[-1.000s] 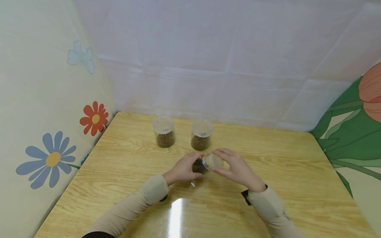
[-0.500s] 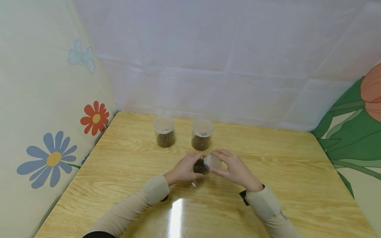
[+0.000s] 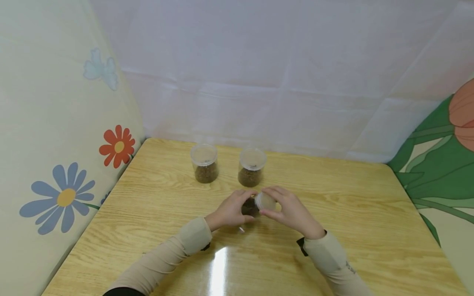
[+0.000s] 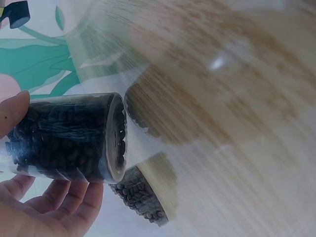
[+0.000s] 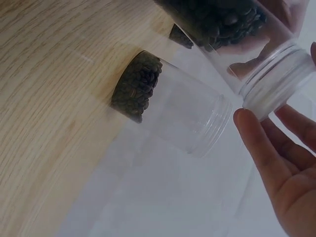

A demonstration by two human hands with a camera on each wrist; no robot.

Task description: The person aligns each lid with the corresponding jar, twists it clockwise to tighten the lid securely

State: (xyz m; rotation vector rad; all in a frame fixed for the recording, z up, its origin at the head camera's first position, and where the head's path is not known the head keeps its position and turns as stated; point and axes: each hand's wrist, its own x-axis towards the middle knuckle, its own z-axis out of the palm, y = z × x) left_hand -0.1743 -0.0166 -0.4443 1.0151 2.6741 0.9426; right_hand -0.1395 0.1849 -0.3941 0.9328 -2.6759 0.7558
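Note:
A clear plastic jar (image 3: 250, 206) of dark beans, which look like coffee beans, is held tilted with its mouth toward the right. My left hand (image 3: 232, 210) grips its body, thumb on one side and fingers on the other; the base of this jar (image 4: 64, 138) faces outward in the left wrist view. My right hand (image 3: 294, 210) pinches a clear screw lid (image 3: 266, 201) by its edge, with the lid right at the jar's mouth. In the right wrist view the fingertips lie along the rim of the lid (image 5: 279, 81).
Two similar clear jars, a left one (image 3: 205, 170) and a right one (image 3: 250, 174), stand upright behind the hands, partly filled with dark beans. The wooden table (image 3: 352, 213) meets a white cloth backdrop (image 3: 229, 102). Floral panels flank it.
My right hand has shifted slightly left with the lid, from a little off the jar's mouth to right against it. The left hand and the two standing jars stay nearly in place.

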